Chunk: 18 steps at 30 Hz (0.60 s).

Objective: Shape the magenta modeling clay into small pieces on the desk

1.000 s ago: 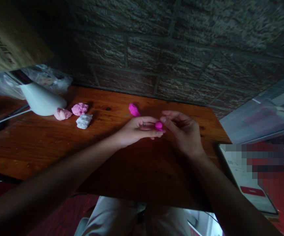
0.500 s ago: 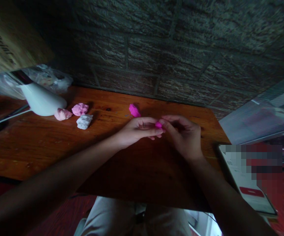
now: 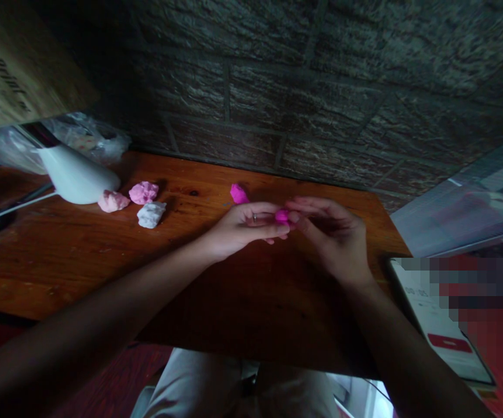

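Note:
A small bright pink lump of modelling clay (image 3: pixel 281 216) is held between my two hands above the wooden table. My left hand (image 3: pixel 251 223), a ring on one finger, grips it between thumb and fingers. From the other side, my right hand (image 3: pixel 333 232) touches the lump with thumb and fingertips. Just behind my left hand, a larger bright pink piece of clay (image 3: pixel 238 193) lies on the table, partly hidden by that hand. Farther left sit a light pink lump (image 3: pixel 113 201), a mid-pink lump (image 3: pixel 144 192) and a white lump (image 3: pixel 151 214).
A lamp with a white base (image 3: pixel 77 177) and a printed brown shade (image 3: pixel 25 69) stands at the left, with a crumpled plastic bag (image 3: pixel 98 139) behind it. A dark stone wall (image 3: pixel 251 93) borders the table (image 3: pixel 181 174). At the right edge lies a tablet (image 3: pixel 434 313), partly pixelated.
My right hand has shifted slightly right, its fingers a little more spread around the small pink lump. More of the lump shows. The pieces on the table stay in place.

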Tool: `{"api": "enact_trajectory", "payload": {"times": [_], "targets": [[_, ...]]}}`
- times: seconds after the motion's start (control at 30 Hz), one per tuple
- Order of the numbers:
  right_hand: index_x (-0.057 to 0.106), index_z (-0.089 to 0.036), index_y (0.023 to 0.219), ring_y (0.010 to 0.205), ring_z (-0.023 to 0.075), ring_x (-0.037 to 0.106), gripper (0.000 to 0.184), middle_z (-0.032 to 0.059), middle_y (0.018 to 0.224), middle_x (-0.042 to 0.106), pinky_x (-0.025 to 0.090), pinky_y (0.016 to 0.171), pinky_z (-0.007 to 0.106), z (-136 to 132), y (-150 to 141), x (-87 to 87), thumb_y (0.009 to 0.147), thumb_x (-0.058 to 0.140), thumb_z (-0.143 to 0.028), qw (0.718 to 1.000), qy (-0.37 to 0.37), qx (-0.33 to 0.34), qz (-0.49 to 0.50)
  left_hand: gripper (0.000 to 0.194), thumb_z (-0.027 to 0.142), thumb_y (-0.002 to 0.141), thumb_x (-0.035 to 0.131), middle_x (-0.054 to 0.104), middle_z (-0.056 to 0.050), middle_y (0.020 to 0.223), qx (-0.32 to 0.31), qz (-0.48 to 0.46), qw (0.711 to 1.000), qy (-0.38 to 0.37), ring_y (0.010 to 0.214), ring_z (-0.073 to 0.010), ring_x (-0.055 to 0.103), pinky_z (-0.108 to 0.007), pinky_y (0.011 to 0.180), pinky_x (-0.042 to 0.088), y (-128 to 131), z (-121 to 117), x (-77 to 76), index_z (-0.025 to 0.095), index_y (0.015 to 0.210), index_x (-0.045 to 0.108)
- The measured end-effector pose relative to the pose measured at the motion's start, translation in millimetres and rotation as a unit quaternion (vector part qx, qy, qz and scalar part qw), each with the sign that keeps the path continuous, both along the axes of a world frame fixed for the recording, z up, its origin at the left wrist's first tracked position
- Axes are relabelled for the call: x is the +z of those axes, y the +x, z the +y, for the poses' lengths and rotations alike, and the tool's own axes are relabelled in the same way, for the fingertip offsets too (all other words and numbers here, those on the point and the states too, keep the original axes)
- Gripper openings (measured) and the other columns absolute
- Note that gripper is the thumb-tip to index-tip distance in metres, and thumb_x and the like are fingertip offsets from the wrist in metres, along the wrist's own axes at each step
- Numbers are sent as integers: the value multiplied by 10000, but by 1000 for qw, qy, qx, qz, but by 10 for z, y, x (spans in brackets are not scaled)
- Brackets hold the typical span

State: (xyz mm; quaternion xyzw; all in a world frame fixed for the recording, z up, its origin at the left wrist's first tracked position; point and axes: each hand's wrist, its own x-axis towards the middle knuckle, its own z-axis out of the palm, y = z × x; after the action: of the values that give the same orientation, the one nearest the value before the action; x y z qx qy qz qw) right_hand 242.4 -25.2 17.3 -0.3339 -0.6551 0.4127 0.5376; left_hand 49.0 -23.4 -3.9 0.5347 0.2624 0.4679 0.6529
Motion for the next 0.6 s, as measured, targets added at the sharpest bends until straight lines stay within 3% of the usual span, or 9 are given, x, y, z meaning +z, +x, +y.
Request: {"api": "enact_trajectory", "payload": {"times": [0.17, 0.33, 0.6], "targets": [[808, -278, 984, 941, 184, 764, 157, 13, 1008, 814, 628, 875, 339, 60, 31, 1, 844, 825, -347, 999, -18, -35, -2, 406, 236, 720, 914, 794, -71, 1000, 5, -23, 999, -28, 849, -154, 743, -267, 781, 563, -2, 5, -22, 161, 1083, 750], [818, -268, 875, 851, 160, 737, 130, 10, 892, 779, 609, 804, 295, 84, 40, 3, 865, 802, -397, 999, 9, 13, -31, 428, 197, 682, 933, 802, -73, 1029, 8, -34, 999, -28, 888, -168, 762, -289, 851, 585, -1, 14, -31, 160, 1072, 760], [804, -275, 941, 853, 155, 711, 94, 13, 934, 752, 582, 768, 288, 66, 56, 6, 868, 808, -332, 997, 30, 42, -56, 397, 205, 680, 931, 805, -60, 970, 5, -26, 1000, -11, 859, -155, 760, -282, 855, 596, -6, 22, -23, 150, 1039, 770]]}}
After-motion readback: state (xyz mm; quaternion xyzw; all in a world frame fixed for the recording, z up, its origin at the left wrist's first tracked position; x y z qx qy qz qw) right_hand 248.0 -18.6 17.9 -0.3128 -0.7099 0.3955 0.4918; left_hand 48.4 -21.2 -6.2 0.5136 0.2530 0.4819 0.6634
